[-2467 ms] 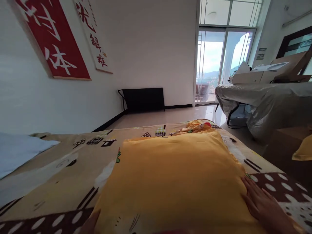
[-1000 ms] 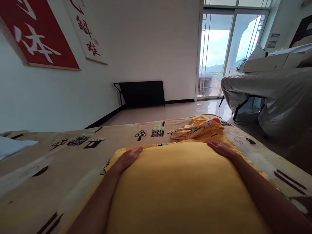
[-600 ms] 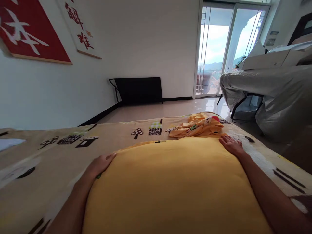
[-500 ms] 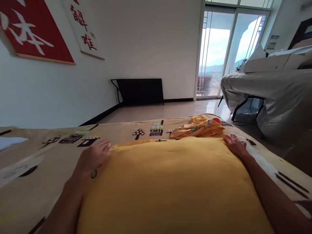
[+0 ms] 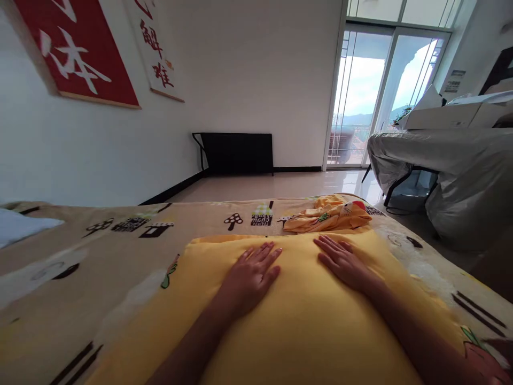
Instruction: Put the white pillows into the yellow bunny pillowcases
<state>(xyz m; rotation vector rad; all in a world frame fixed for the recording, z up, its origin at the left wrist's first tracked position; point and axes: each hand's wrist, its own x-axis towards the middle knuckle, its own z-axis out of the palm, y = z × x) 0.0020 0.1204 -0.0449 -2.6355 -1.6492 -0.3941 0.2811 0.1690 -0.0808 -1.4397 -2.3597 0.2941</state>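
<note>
A large, plump yellow pillow [image 5: 304,321] lies in front of me on a beige patterned blanket [image 5: 132,262]. My left hand [image 5: 254,272] rests flat on its top, left of the middle, fingers spread. To the right, my right hand [image 5: 340,259] also lies palm down on the pillow near its far edge, fingers stretched out. Neither hand grips anything. Just past the pillow's far edge is a crumpled orange cloth [image 5: 328,216] with printed figures.
A white cloth [image 5: 24,224] sits at the left edge of the blanket. On the right stands a table under a grey plastic cover [image 5: 449,149], with a white box [image 5: 444,117] on it. A black panel [image 5: 238,152] leans by the far wall, left of the glass door [image 5: 360,101].
Both hands have moved inward from the pillow's side edges onto its top. The pillow looks flatter and wider at the near end. The view has shifted slightly.
</note>
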